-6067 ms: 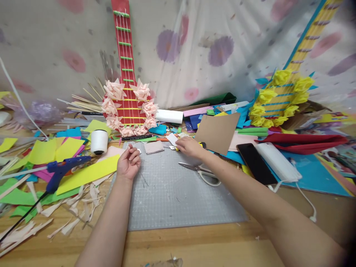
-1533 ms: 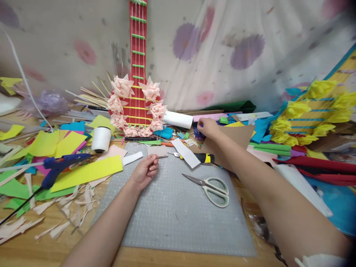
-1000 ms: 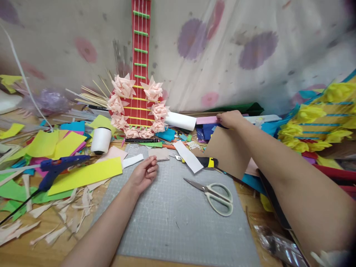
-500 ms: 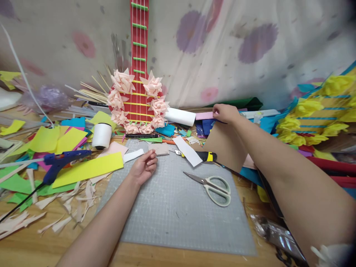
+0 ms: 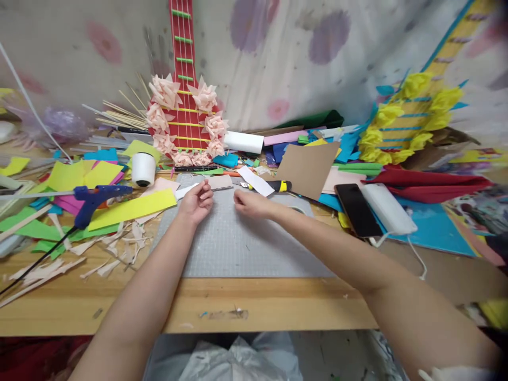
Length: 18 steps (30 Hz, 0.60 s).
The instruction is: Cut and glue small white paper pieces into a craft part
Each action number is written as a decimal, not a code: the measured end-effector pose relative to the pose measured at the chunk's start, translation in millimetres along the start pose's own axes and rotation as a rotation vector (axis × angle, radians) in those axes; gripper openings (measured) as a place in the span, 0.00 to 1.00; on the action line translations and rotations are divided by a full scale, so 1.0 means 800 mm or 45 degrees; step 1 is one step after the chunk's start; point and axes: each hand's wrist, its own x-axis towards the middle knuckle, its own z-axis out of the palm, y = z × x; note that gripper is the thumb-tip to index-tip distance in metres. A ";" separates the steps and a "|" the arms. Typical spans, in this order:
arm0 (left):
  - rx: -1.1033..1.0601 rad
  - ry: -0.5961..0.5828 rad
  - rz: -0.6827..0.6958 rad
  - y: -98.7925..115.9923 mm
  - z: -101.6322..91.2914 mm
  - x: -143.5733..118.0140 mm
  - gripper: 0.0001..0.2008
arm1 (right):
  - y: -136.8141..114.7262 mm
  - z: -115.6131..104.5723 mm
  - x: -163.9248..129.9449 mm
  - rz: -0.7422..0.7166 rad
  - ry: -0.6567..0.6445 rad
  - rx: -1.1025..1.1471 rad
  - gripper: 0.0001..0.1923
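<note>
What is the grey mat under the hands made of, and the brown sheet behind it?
The grey gridded cutting mat looks like matte rubbery plastic: printed grid, fine scratches. The flat brown sheet looks like cardboard: dull, stiff, straight-cut edges. Both are guesses from looks.

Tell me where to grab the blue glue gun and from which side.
Take the glue gun by its grip, the blue leg slanting down toward the table's near edge. Come from above and the near side: the barrel lies flat with the nozzle pointing right over the yellow strip, and the black cord trails from the grip's end.
</note>
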 end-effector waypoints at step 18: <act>0.388 0.135 0.319 -0.043 -0.005 -0.053 0.01 | -0.011 0.047 -0.021 0.067 0.675 0.946 0.07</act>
